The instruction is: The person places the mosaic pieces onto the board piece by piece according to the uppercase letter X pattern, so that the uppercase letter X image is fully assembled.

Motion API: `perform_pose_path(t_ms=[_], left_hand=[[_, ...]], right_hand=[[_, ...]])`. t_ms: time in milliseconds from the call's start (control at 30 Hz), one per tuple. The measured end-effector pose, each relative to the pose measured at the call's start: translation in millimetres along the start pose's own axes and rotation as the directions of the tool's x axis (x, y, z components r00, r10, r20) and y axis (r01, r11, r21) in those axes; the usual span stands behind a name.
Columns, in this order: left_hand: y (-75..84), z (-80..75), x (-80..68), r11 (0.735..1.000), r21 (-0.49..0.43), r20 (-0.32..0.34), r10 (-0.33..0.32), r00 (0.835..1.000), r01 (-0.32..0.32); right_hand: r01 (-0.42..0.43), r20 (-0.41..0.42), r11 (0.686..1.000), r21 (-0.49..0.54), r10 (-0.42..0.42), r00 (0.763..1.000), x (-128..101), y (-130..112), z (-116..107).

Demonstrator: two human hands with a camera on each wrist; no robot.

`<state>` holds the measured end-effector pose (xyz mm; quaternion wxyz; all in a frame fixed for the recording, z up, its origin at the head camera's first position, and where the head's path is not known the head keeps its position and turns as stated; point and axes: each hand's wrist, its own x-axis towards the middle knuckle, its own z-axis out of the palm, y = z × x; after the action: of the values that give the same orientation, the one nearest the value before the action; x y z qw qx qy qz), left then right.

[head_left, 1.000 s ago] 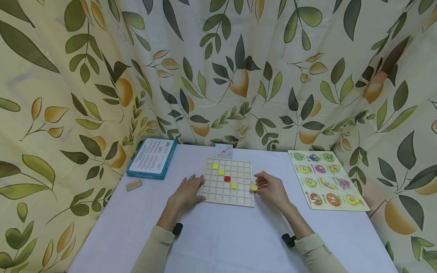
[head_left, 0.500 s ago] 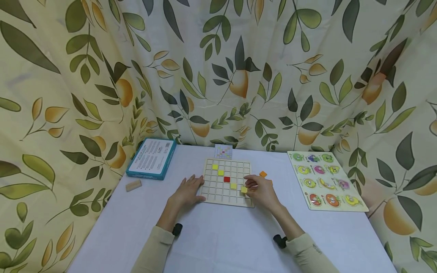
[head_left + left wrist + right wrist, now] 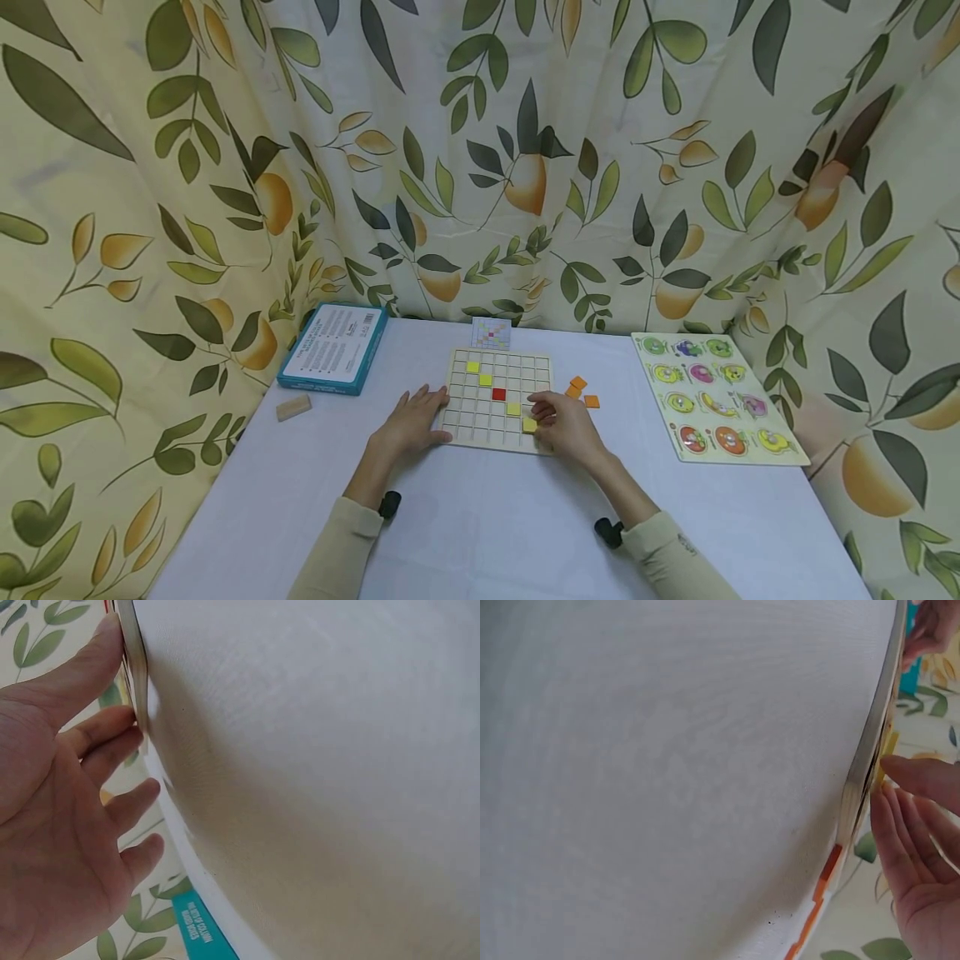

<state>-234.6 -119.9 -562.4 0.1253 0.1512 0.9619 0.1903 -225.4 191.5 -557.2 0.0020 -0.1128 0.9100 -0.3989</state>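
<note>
On the white tablecloth (image 3: 480,533), before the leaf-print curtain (image 3: 225,167), a wooden grid board (image 3: 501,400) is kept in place between two hands. A fruit peg puzzle (image 3: 712,392) lies to its right, a teal box (image 3: 333,347) to its left, with a small wooden block (image 3: 293,407) near that box and a pattern card (image 3: 491,332) propped just behind the board.

The left hand (image 3: 411,421) is laid flat against the board's left edge, fingers straight and slightly spread, as the left wrist view confirms; no shift from a second ago is seen. The right hand (image 3: 562,425) has been brought from beyond the board's right edge to over its lower right cells. A yellow tile (image 3: 530,424) is pinched at its fingertips and is now held at the cell diagonally below the yellow tile already seated (image 3: 513,408); whether it is fully bedded cannot be told. With the hand moved off, three orange tiles (image 3: 581,390) have been uncovered on the cloth just right of the board.

A diagonal of two yellow tiles (image 3: 480,372), a red tile (image 3: 499,393) and further yellows is judged to be nearly extended by one cell; release of the tile appears to be what remains.
</note>
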Motion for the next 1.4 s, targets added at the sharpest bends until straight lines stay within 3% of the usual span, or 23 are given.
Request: perform_pose_path(t_ms=[600,867,1167,1400], left_hand=[[0.2,-0.5,1.6,1.0,-0.002,0.006,-0.003,1.0,0.003],[4.4,-2.9,-1.1,1.0,-0.007,0.009,-0.008,1.0,0.008],[4.8,-4.1,-3.1,1.0,-0.014,0.005,-0.012,1.0,0.012],[2.6,-2.2,-1.3,1.0,-0.01,0.017,-0.012,1.0,0.013]], right_hand=[[0.022,0.012,1.0,-0.007,-0.022,1.0,2,0,-5],[0.034,-0.064,0.999,-0.007,-0.034,0.997,3,10,-22],[-0.025,-0.079,0.993,-0.117,0.016,0.997,4,21,-37],[-0.095,-0.034,0.983,-0.155,0.091,0.995,4,28,-43]])
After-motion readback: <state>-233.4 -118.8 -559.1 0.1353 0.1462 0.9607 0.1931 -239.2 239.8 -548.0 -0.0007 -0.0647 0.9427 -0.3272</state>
